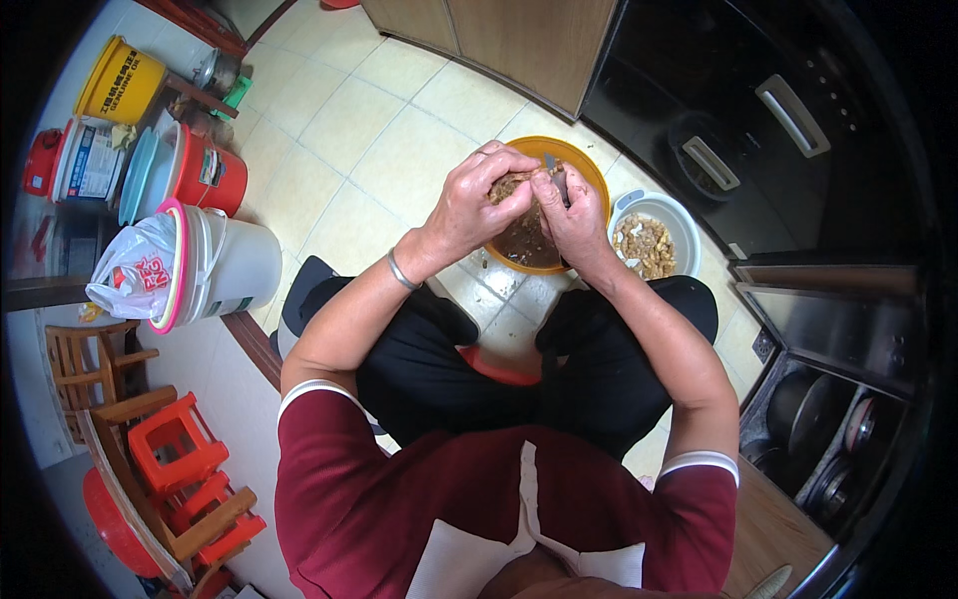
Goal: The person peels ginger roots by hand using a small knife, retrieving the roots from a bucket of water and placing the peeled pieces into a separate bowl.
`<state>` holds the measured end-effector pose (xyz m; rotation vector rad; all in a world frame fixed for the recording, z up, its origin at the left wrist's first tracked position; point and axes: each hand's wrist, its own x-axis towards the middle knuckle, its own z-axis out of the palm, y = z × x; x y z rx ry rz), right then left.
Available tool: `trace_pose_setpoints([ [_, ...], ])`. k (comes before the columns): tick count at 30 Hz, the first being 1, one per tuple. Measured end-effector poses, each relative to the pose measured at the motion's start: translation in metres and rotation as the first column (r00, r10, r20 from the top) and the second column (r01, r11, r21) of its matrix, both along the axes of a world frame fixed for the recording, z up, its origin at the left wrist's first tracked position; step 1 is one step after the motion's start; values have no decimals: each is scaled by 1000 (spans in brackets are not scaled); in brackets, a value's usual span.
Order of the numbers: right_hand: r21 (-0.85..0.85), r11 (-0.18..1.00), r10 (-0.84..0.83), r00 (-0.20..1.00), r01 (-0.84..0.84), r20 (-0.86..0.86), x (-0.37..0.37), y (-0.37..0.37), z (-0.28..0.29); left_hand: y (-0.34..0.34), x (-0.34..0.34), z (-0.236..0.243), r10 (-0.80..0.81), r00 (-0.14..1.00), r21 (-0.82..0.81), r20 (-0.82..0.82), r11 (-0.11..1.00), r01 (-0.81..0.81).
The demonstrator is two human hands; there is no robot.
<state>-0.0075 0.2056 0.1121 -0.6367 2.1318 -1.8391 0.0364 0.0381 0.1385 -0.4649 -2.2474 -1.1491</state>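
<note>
Both of my hands meet over a yellow basin (597, 172) on the floor, whose inside is brown with bits of debris. My left hand (477, 195) is closed round a brown, lumpy, root-like piece (506, 187), mostly hidden by the fingers. Close against it, my right hand (576, 215) is closed on a small knife (560, 183); part of its grey blade shows between the hands, while the handle is hidden. The thumbs nearly touch at the piece. Right of the basin stands a pale grey bowl (689, 232) with many brown and whitish pieces (642, 248) in it.
My knees frame the basin from the near side. Stacked buckets (235, 265) and a red bucket (215, 172) stand at the left, with red plastic stools (175, 444) below them. Wooden cabinets (519, 45) and a black appliance front (738, 110) bound the tiled floor (384, 150).
</note>
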Motion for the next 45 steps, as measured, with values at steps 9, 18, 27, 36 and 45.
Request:
trace_pose_setpoints([
  [9,-26,999,18,1000,-18,-21,2,0,5,0,-2,-3,-3,999,-17,-48,1000,2],
  [18,-5,1000,6,999,-6,-35,7,-3,8,4,1,-4,45,998,-19,-46,999,-46],
  [27,39,999,-40,997,38,69,3,-6,-2,12,2,-12,152,987,38,44,987,-154],
  [36,-51,997,66,994,-61,92,5,-3,-13,0,-8,-16,-19,865,389,501,898,-206],
  [45,17,1000,2,999,-2,49,2,-7,-3,-21,-11,-7,-96,867,499,489,846,-187],
])
